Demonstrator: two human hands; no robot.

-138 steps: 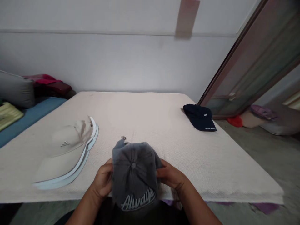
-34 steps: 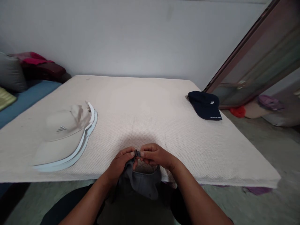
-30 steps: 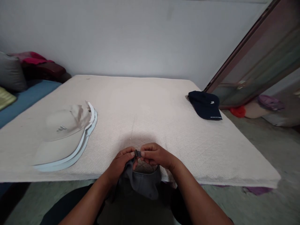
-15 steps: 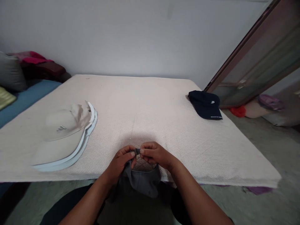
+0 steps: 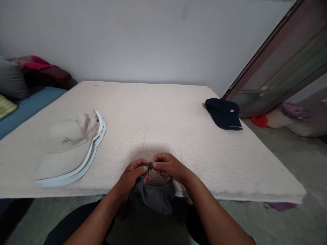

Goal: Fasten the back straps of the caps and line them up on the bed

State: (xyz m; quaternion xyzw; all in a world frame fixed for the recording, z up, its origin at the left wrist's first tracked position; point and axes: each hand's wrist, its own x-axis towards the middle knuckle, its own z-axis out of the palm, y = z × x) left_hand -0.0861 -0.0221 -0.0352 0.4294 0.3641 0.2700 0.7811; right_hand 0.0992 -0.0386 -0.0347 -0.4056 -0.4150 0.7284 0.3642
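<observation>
A dark grey cap [image 5: 156,199] hangs at the near edge of the covered table, its back opening facing up. My left hand [image 5: 134,173] pinches the left part of the cap's back strap, at a small buckle [image 5: 149,165]. Close beside it, my right hand [image 5: 167,166] pinches the strap's other part between thumb and fingers. Both hands are closed, their fingertips nearly touching at the buckle. The cap's lower part is in shadow below the table edge.
Beige caps [image 5: 67,136] with pale blue-white edging lie stacked at the left of the table [image 5: 153,109]. A navy cap [image 5: 223,114] rests at the right. A grey cushion [image 5: 12,79] and a blue seat [image 5: 38,102] stand beyond the left edge; a wall rises behind.
My right hand has shifted very slightly upward and left at the strap. The caps on the table have not moved.
</observation>
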